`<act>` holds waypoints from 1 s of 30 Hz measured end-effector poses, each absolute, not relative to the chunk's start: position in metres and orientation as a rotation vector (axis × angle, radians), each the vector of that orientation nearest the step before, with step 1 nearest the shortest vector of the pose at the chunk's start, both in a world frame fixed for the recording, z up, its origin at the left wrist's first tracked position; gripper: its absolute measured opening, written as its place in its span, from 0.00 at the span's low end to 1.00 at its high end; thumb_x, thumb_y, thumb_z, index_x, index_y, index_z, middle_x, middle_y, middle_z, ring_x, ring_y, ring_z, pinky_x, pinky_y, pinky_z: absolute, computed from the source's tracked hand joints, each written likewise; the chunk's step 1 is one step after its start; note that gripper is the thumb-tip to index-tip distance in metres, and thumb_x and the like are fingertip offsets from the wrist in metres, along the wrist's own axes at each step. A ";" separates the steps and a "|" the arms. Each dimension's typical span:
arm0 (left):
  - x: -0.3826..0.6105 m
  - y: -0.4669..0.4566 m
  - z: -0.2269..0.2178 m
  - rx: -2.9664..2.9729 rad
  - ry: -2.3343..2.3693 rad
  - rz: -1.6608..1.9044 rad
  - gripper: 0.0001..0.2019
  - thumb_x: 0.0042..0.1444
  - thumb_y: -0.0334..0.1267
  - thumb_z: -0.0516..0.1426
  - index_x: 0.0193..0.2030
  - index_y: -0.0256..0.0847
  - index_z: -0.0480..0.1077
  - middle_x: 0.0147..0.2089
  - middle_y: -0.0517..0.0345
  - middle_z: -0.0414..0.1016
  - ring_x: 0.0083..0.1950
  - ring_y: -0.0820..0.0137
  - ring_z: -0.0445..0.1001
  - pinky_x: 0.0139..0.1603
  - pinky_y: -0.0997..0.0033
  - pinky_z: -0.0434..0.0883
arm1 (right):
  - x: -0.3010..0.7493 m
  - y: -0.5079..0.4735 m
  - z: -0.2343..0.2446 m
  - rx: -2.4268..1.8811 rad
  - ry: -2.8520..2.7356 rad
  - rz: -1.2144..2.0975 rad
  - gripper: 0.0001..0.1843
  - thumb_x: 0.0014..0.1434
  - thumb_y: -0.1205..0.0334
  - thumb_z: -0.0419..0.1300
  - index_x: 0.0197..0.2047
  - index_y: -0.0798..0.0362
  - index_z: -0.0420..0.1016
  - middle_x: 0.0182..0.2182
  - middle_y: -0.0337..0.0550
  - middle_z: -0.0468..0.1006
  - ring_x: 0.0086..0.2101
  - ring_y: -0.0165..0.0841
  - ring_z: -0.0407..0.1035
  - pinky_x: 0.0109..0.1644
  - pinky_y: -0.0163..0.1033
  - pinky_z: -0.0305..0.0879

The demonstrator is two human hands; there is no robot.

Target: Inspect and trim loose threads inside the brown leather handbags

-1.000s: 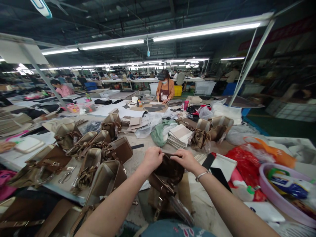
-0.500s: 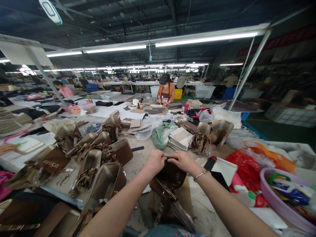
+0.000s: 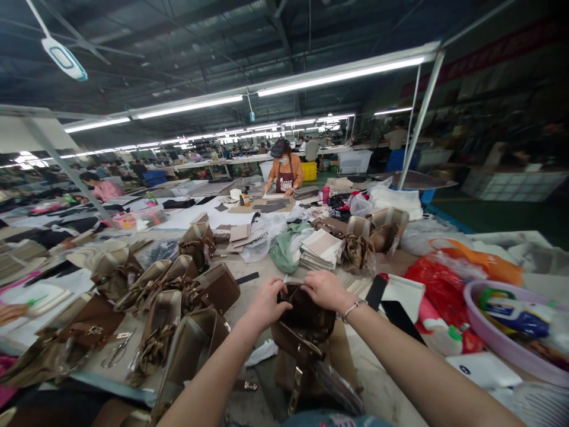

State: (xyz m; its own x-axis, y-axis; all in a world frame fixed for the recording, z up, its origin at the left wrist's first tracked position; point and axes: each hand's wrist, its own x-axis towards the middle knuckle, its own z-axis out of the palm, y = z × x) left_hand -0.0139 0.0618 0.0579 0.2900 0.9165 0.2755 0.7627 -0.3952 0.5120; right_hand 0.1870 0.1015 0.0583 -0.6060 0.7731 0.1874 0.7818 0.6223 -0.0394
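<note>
A dark brown handbag [image 3: 306, 323] stands in front of me near the table's front edge. My left hand [image 3: 265, 303] grips its left top rim with fingers curled. My right hand [image 3: 326, 289], a bracelet at the wrist, pinches the right top rim. Both hands pull the bag's mouth apart. A buckled strap [image 3: 297, 356] hangs down the bag's front.
Several brown and tan handbags [image 3: 178, 296] lie to my left, with scissors [image 3: 112, 354] among them. A stack of beige boards [image 3: 320, 248], plastic bags [image 3: 444, 279] and a lilac basin [image 3: 511, 344] sit to the right. A person in orange [image 3: 284, 172] works at the far end.
My hands have moved apart on the bag's rim, opening its mouth wider. The view has tilted slightly, shifting the scene leftward.
</note>
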 end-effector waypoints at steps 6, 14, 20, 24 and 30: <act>-0.017 0.071 0.053 2.238 1.593 0.822 0.04 0.49 0.33 0.57 0.25 0.40 0.69 0.40 0.57 0.75 0.41 0.69 0.72 0.45 0.70 0.65 | 0.188 0.101 0.058 -1.305 -2.649 -0.052 0.18 0.62 0.53 0.47 0.32 0.53 0.74 0.32 0.44 0.74 0.34 0.33 0.67 0.36 0.35 0.55; -0.010 0.079 0.047 2.229 1.708 0.879 0.06 0.52 0.35 0.54 0.26 0.39 0.68 0.28 0.60 0.71 0.32 0.72 0.68 0.34 0.74 0.61 | 0.194 0.094 0.060 -1.334 -2.614 -0.047 0.18 0.62 0.54 0.48 0.31 0.53 0.74 0.30 0.43 0.74 0.32 0.32 0.67 0.34 0.35 0.55; -0.010 0.083 0.040 2.223 1.820 0.867 0.08 0.53 0.39 0.53 0.26 0.40 0.66 0.27 0.61 0.70 0.30 0.72 0.67 0.31 0.75 0.58 | 0.191 0.091 0.062 -1.348 -2.605 -0.028 0.18 0.62 0.55 0.48 0.31 0.53 0.75 0.30 0.43 0.74 0.32 0.32 0.67 0.34 0.34 0.55; -0.005 0.082 0.041 2.226 1.918 0.834 0.08 0.54 0.40 0.52 0.26 0.40 0.66 0.27 0.60 0.70 0.31 0.71 0.67 0.32 0.73 0.57 | 0.190 0.088 0.060 -1.353 -2.591 -0.036 0.19 0.63 0.54 0.47 0.31 0.53 0.75 0.30 0.42 0.74 0.32 0.31 0.67 0.34 0.35 0.55; 0.002 0.080 0.042 2.208 2.005 0.783 0.09 0.55 0.40 0.51 0.27 0.41 0.65 0.28 0.59 0.71 0.31 0.70 0.68 0.32 0.73 0.56 | 0.192 0.087 0.059 -1.386 -2.573 -0.060 0.22 0.64 0.52 0.44 0.31 0.53 0.75 0.30 0.43 0.74 0.32 0.31 0.67 0.36 0.34 0.56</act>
State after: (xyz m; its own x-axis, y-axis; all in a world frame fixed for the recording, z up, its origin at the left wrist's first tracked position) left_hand 0.0019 0.0804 0.0418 0.0262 0.9452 0.3254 0.9157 -0.1533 0.3714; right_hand 0.1919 0.0873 0.0592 -0.5321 0.8203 0.2098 0.8292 0.5550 -0.0669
